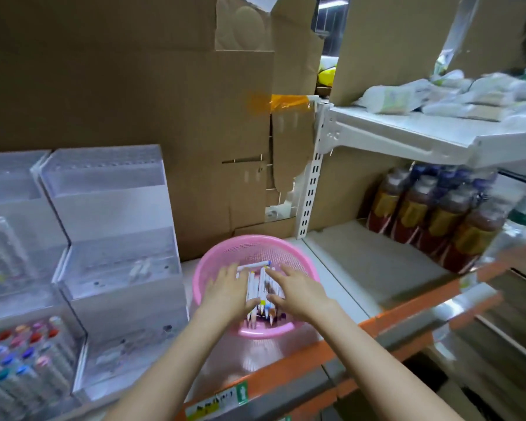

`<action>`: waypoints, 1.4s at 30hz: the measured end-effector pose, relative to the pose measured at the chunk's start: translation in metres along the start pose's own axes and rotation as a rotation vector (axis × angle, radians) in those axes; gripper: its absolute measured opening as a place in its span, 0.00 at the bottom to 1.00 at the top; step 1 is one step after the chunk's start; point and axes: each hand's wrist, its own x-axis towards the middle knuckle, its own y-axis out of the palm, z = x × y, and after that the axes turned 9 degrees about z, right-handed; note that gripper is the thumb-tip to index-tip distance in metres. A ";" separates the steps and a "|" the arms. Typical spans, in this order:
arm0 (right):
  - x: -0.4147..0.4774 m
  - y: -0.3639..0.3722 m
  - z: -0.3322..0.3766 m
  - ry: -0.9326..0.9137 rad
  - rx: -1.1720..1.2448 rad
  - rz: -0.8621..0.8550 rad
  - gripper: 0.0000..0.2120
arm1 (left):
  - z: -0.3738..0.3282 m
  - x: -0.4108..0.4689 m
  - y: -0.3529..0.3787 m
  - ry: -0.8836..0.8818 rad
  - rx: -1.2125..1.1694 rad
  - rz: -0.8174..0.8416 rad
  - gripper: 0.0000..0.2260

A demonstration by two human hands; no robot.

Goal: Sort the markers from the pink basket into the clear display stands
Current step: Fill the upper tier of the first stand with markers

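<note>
Big brown cardboard boxes fill the upper left of the frame. Under them, on the left, stand the clear display stands. The one at the far left edge has markers with colored caps in it. Brown bottles sit on the shelf at the right. The pink basket sits on the shelf in the lower middle, just beside the stands. My left hand and my right hand are both in the basket. My fingers are stretched out and lie flat on the white markers inside it. They touch the markers and grip none.
</note>
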 end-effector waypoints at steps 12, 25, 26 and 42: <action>0.038 0.012 -0.001 0.012 0.152 -0.131 0.15 | 0.001 0.026 0.020 -0.185 -0.145 -0.021 0.17; 0.038 0.012 -0.001 0.087 0.259 -0.157 0.05 | 0.002 0.018 0.015 -0.187 -0.417 -0.090 0.08; 0.037 0.012 -0.001 0.093 0.260 -0.167 0.04 | 0.002 0.018 0.015 -0.192 -0.443 -0.086 0.09; 0.034 0.005 -0.002 -0.009 0.301 0.037 0.16 | 0.001 0.015 0.008 -0.195 -0.446 -0.076 0.09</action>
